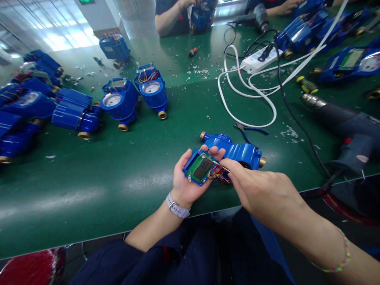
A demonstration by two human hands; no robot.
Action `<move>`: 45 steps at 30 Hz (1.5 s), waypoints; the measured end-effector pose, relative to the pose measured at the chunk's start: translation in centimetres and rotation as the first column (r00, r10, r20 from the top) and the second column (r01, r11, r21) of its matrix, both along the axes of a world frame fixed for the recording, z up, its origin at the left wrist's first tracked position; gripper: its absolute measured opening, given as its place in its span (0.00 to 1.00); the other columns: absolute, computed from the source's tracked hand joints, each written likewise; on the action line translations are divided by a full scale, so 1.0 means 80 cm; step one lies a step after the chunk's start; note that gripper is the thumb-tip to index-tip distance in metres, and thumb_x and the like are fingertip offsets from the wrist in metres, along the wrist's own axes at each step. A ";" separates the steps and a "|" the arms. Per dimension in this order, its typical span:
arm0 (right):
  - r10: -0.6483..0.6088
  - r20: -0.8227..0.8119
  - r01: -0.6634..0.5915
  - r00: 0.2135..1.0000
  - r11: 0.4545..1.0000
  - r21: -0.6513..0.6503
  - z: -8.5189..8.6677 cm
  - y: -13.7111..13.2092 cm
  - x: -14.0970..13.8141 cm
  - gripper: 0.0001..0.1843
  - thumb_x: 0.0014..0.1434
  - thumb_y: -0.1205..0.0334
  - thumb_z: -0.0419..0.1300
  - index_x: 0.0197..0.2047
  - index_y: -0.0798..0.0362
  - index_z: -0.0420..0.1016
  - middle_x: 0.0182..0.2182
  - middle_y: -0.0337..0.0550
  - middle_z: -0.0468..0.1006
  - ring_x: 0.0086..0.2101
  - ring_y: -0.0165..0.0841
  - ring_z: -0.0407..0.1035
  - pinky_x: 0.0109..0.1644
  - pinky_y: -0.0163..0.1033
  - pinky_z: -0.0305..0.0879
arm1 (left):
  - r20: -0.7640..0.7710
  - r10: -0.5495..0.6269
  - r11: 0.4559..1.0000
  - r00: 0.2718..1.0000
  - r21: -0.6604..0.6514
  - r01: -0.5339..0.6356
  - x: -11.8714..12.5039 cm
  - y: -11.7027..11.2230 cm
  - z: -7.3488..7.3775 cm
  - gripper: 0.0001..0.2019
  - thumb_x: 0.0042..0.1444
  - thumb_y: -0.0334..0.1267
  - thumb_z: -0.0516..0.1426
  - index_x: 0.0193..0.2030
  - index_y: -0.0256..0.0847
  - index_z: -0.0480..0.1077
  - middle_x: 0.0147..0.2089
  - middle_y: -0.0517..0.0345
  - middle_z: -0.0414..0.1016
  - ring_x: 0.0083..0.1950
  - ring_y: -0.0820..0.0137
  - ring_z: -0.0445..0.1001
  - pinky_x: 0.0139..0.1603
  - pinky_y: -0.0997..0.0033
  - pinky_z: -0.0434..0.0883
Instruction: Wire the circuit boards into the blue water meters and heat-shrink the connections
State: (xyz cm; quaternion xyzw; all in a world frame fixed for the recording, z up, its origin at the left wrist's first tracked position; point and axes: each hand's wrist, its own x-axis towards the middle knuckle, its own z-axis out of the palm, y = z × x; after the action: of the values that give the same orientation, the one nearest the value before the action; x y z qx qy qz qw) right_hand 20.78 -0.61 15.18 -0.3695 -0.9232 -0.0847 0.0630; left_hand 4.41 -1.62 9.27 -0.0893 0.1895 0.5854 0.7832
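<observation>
My left hand [190,186], palm up with fingers curled round its edges, holds a blue-framed circuit board [196,158] with a grey digital display [203,169]. Thin coloured wires [221,174] run from the board's right side towards a blue water meter [242,152], which lies on the table just behind my hands. My right hand [258,190] is closed in a pinch at the wires beside the board. Something thin and light shows at its fingertips, but I cannot make out what it is.
Blue-handled cutting pliers [257,129] lie behind the meter. A heat gun [341,118], power strip [261,59] and looped white cable [222,93] occupy the right. Several blue meters [120,101] stand at left. A screwdriver [194,51] lies farther back, near co-workers' arms [169,19].
</observation>
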 end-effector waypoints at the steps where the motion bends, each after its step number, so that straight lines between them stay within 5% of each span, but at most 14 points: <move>1: -0.005 0.013 0.005 1.000 1.000 0.007 0.002 -0.001 -0.001 0.16 0.61 0.73 0.54 0.50 0.54 0.75 0.23 0.38 0.78 0.17 0.34 0.71 0.18 0.38 0.49 | -0.006 0.002 1.000 1.000 0.005 -0.002 0.001 0.000 0.000 0.20 0.66 0.46 0.45 0.38 0.40 0.75 0.44 0.50 0.81 0.63 0.59 0.70 0.63 0.57 0.65; 15: 0.025 0.090 -0.031 0.996 0.998 0.057 0.018 -0.002 -0.008 0.16 0.56 0.78 0.51 0.40 0.53 0.75 0.18 0.38 0.74 0.15 0.31 0.66 0.19 0.37 0.43 | -0.049 0.013 1.000 0.999 0.017 -0.012 0.002 0.001 0.000 0.20 0.65 0.45 0.46 0.38 0.37 0.75 0.42 0.47 0.80 0.66 0.55 0.66 0.66 0.52 0.63; 22: 0.014 0.058 -0.019 0.998 0.997 0.072 0.008 -0.001 -0.009 0.17 0.60 0.76 0.52 0.48 0.54 0.74 0.24 0.41 0.79 0.18 0.34 0.71 0.20 0.37 0.49 | -0.021 0.006 1.000 1.000 0.003 -0.006 0.000 0.000 0.002 0.20 0.66 0.45 0.45 0.37 0.37 0.75 0.42 0.47 0.81 0.65 0.55 0.68 0.66 0.52 0.63; 33: 0.072 0.093 -0.077 0.993 0.995 0.057 0.025 -0.001 -0.007 0.16 0.54 0.80 0.51 0.38 0.52 0.73 0.20 0.39 0.74 0.18 0.33 0.69 0.23 0.37 0.49 | -0.031 0.004 1.000 1.000 0.021 -0.003 0.002 0.000 0.001 0.22 0.66 0.45 0.44 0.37 0.35 0.75 0.41 0.46 0.81 0.61 0.54 0.72 0.67 0.51 0.61; 41: 0.062 0.045 -0.066 0.997 0.993 0.093 -0.001 0.000 -0.007 0.27 0.60 0.77 0.49 0.60 0.54 0.69 0.24 0.38 0.77 0.18 0.33 0.71 0.20 0.38 0.51 | 0.047 -0.018 1.000 0.999 -0.015 0.018 0.001 0.002 -0.001 0.22 0.66 0.45 0.44 0.37 0.36 0.75 0.41 0.49 0.82 0.57 0.58 0.75 0.66 0.54 0.63; 45: 0.068 0.037 -0.070 0.997 0.996 0.057 0.004 0.001 -0.004 0.24 0.60 0.76 0.50 0.57 0.53 0.72 0.25 0.39 0.79 0.19 0.34 0.71 0.21 0.38 0.52 | 0.035 -0.026 0.999 0.999 -0.023 0.027 0.001 0.002 0.001 0.23 0.66 0.45 0.43 0.36 0.36 0.75 0.40 0.49 0.82 0.56 0.58 0.76 0.65 0.55 0.64</move>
State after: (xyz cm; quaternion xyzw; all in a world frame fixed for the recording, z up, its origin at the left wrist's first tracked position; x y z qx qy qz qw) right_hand 20.43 -0.53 15.49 -0.3338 -0.9336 -0.1157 0.0603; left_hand 4.46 -1.45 9.34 -0.1060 0.1841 0.5710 0.7930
